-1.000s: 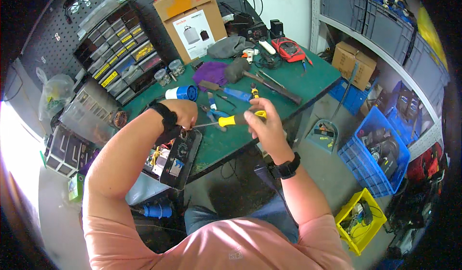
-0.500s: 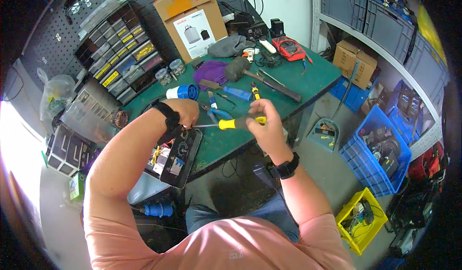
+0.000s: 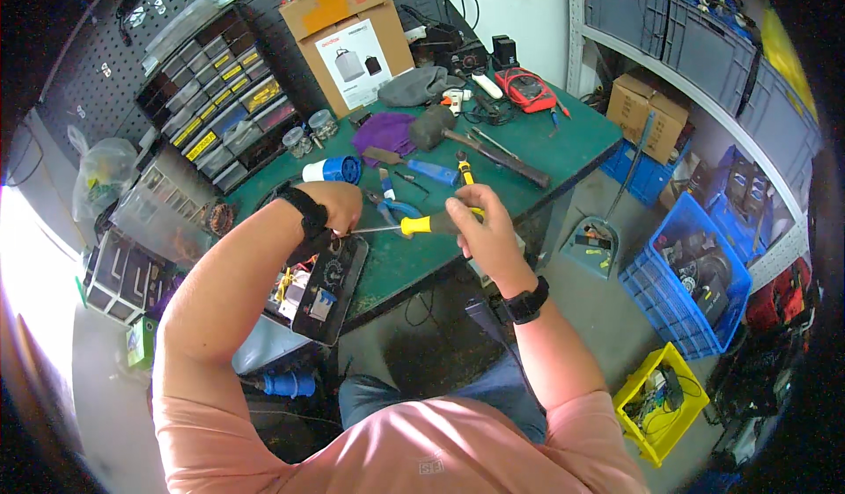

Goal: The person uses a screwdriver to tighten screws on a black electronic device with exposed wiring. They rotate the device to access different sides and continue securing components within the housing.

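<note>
My right hand (image 3: pixel 489 237) is closed around the handle of a yellow and black screwdriver (image 3: pixel 416 226). Its metal shaft points left, and the tip reaches the fingers of my left hand (image 3: pixel 339 202). Those fingers are curled at the top end of an open black casing (image 3: pixel 348 296); what they grip there is hidden by the hand. The casing slants at the bench's front edge, with a small pale blue-and-white part inside. Left of it show yellow and red wires (image 3: pixel 287 285). Blue-handled pliers (image 3: pixel 400 206) lie just beyond the screwdriver shaft.
The green workbench (image 3: pixel 422 270) carries a mallet (image 3: pixel 433 129), a purple cloth (image 3: pixel 385 135), a blue-and-white cylinder (image 3: pixel 333 169) and a red multimeter (image 3: pixel 525 90). Behind stand a drawer cabinet (image 3: pixel 220 89) and a cardboard box (image 3: pixel 396 36). Blue (image 3: pixel 678 309) and yellow crates (image 3: pixel 656 446) sit right on the floor.
The fingers of my right hand have shifted around the screwdriver handle, and the hand has turned slightly. My left hand and the casing stay nearly in place.
</note>
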A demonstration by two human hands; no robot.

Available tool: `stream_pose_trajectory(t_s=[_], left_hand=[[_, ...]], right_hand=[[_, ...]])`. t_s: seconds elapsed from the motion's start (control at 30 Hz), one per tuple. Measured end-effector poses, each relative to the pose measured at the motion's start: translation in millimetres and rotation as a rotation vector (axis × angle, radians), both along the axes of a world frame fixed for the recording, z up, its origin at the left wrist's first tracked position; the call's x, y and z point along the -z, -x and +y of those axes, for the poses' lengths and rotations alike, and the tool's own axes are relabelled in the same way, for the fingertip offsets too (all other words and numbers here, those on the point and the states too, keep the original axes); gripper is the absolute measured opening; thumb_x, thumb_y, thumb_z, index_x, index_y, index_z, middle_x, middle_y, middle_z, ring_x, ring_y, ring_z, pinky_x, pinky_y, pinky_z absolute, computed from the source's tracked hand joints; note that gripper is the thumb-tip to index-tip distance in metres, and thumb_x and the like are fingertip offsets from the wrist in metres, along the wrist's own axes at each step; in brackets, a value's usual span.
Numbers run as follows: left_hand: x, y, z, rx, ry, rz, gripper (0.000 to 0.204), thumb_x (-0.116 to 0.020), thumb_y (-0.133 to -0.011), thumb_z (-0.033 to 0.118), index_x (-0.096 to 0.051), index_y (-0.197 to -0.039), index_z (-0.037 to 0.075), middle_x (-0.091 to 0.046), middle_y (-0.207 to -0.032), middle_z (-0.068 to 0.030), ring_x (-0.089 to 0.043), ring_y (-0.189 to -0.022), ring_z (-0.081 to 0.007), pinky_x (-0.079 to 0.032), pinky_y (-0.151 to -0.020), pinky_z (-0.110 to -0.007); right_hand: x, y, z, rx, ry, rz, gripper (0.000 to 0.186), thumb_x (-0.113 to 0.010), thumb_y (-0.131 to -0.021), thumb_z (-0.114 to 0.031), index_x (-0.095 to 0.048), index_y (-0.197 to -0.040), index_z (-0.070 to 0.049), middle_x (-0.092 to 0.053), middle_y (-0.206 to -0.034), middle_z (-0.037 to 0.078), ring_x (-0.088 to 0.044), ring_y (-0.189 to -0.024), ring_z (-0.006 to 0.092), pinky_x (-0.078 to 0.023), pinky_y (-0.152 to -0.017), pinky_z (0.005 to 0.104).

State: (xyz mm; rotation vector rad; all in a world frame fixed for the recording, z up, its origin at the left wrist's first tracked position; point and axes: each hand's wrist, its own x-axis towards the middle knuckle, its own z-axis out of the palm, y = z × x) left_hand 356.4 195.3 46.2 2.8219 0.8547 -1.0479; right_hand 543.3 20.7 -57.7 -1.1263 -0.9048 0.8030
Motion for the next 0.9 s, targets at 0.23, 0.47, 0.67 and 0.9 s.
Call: stream_pose_trajectory(t_s=[0.23,0.47,0.67,0.9], left_hand=[[4.6,1.4,3.4,0.007,0.012,-0.031,0.024,-0.066,-0.058,0.014,-0.070,-0.079,0.002,-0.067,-0.073,-0.0176,-0.066,-0.069,-0.0315,-0.046,-0.059,-0.045],[3.4,-3.7,-0.7,0.048,-0.047,0.013,0.023,-0.068,-0.061,0.015,-0.071,-0.080,0.003,-0.068,-0.074,-0.0161,-0.066,-0.072,-0.0310,-0.048,-0.061,-0.044],[11.9,8.9,14.7,0.128,-0.007,-0.038,0.023,-0.069,-0.061,0.016,-0.071,-0.080,0.004,-0.068,-0.075,-0.0165,-0.066,-0.073,-0.0330,-0.049,-0.063,-0.044],[6.1,2.7,1.2,0.085,-0.072,-0.040,0.023,-0.069,-0.061,0.017,-0.073,-0.078,0.002,-0.066,-0.075,-0.0191,-0.065,-0.074,-0.0356,-0.049,-0.064,-0.046]], right_hand=[[13.1,-2.9,3.2,0.108,-0.218,-0.217,0.034,-0.072,-0.082,-0.016,-0.055,-0.109,-0.001,-0.059,-0.100,0.009,-0.057,-0.095,0.0191,-0.046,-0.085,0.0331],[15.9,-0.9,7.0,0.144,-0.216,-0.262,0.037,-0.071,-0.081,-0.013,-0.054,-0.112,-0.001,-0.060,-0.101,0.009,-0.057,-0.094,0.0192,-0.046,-0.086,0.0333],[-12.7,1.9,-5.7,-0.039,0.074,0.121,0.033,-0.069,-0.082,-0.009,-0.055,-0.111,-0.001,-0.061,-0.097,0.008,-0.059,-0.089,0.0176,-0.048,-0.080,0.0311],[12.7,-0.5,7.4,0.081,-0.176,-0.097,0.029,-0.067,-0.086,-0.013,-0.057,-0.110,0.000,-0.061,-0.091,0.007,-0.059,-0.069,0.0130,-0.048,-0.060,0.0274]])
